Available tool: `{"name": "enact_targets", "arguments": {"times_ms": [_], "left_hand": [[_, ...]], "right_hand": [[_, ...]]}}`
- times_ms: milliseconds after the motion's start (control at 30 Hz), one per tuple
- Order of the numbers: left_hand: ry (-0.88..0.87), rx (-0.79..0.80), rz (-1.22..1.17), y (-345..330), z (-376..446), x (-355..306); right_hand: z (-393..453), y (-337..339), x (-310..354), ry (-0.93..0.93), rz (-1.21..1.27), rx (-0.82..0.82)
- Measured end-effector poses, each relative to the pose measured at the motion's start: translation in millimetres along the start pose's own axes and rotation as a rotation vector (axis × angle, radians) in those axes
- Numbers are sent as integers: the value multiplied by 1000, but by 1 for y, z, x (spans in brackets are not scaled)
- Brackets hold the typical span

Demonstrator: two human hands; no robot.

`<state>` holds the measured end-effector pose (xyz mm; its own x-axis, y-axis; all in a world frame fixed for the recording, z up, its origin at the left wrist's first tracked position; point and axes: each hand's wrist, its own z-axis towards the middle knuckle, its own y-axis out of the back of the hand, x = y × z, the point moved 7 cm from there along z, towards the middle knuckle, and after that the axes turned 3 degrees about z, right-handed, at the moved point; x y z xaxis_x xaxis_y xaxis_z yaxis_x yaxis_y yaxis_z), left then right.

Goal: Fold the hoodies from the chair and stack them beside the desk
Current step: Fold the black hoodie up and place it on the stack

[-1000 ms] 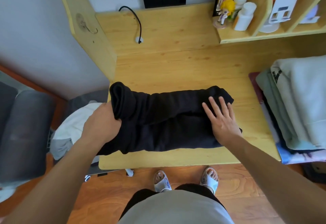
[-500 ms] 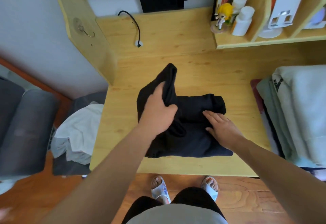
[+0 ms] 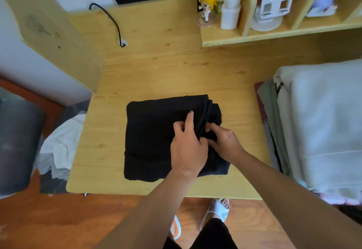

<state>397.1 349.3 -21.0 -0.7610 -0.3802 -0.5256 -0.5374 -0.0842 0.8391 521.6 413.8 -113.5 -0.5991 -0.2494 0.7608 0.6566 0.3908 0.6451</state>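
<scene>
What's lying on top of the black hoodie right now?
Both hands: the left hand on the black hoodie, the right hand gripping its right-hand folded edge. Some fingertips are hidden in the cloth.

A pale wooden desk (image 3: 148, 72) with shelves (image 3: 274, 33) stands against a white wall (image 3: 23, 68) above reddish wood flooring (image 3: 58, 219).

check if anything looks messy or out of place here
Mostly tidy. The black hoodie lies folded square on the desk, both hands at its right edge, where the layers bunch unevenly. The one messy spot is the loose pale clothes heaped on the chair at the left.
</scene>
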Motion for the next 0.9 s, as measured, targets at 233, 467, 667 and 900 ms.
{"name": "enact_targets", "arguments": {"times_ms": [233, 467, 667, 900], "left_hand": [[67, 293, 21, -38, 21, 19], [-102, 521, -21, -59, -18, 14], [-350, 609, 112, 0, -21, 47], [-233, -15, 541, 27, 1, 99]], "right_hand": [[10, 20, -15, -337, 465, 78], [-4, 19, 47, -561, 367, -84], [11, -10, 42, -689, -50, -162], [-2, -13, 24, -571, 102, -358]]}}
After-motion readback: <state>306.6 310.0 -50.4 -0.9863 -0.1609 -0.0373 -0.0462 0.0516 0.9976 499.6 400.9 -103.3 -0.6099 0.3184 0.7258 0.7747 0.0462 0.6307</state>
